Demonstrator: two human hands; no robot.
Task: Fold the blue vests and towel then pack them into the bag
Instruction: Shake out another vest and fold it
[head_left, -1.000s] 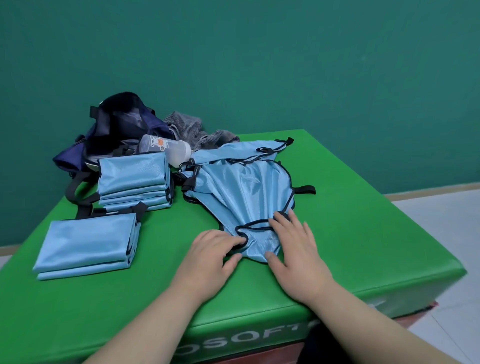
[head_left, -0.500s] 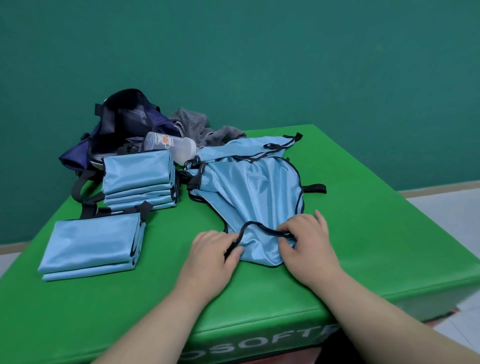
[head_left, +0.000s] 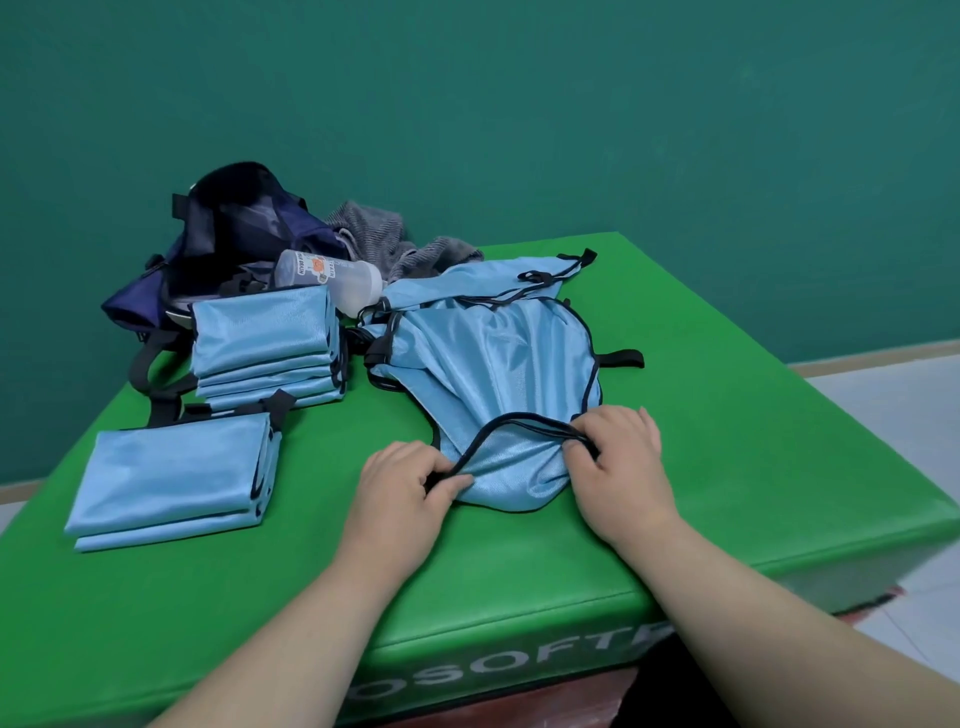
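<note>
Your left hand (head_left: 410, 478) and right hand (head_left: 618, 467) pinch the vest (head_left: 498, 364) at its near edge; it stretches away from you.

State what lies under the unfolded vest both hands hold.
Past the far edge of the unfolded vest a second vest pokes out, seemingly partly beneath it, on the green mat. Anything else underneath is covered.

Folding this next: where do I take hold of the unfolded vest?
Likely the black-trimmed near edge, from the near side, a grip at each end: the unfolded vest lies spread, that edge nearest you, where the left hand and right hand pinch it.
</note>
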